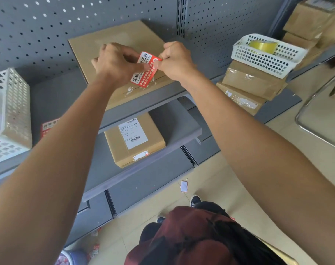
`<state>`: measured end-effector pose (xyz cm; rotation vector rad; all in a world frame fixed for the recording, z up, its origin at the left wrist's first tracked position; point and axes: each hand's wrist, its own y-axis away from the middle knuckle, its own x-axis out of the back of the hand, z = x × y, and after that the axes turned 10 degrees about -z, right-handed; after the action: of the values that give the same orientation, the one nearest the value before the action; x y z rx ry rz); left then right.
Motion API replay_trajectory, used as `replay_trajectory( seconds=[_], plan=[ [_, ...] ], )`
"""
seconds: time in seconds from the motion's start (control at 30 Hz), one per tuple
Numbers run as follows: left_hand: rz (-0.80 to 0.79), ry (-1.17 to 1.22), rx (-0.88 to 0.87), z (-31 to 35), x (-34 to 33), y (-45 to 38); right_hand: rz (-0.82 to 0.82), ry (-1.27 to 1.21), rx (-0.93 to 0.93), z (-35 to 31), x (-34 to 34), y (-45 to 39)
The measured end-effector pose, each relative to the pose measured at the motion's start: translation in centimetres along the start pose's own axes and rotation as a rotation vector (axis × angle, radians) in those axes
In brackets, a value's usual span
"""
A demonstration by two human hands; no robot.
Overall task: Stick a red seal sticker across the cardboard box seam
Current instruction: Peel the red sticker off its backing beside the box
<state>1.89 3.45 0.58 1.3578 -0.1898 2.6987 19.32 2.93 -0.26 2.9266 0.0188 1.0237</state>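
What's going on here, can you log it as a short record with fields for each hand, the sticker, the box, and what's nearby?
left hand: left hand pinches the left part of the sticker
right hand: right hand pinches its upper right corner
sticker: red seal sticker, held tilted above the box, apparently not yet pressed flat
box: cardboard box on the upper shelf, seam toward the near edge with torn tape remnants
nearby: white basket holding a tape roll, on stacked boxes to the right; labelled box on the shelf below
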Motion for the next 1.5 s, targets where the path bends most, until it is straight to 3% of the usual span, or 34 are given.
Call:
replay_trajectory(
  seconds=[0.4,1.5],
  plan=[
    [0.0,-0.009,-0.008,0.1,-0.4,0.2,-0.054,-0.039,-0.042,-0.4,0.6,0.0],
    [-0.025,-0.036,0.018,0.3,-0.2,-0.1,-0.2,-0.049,0.071,-0.1,1.9,1.1]
  ],
)
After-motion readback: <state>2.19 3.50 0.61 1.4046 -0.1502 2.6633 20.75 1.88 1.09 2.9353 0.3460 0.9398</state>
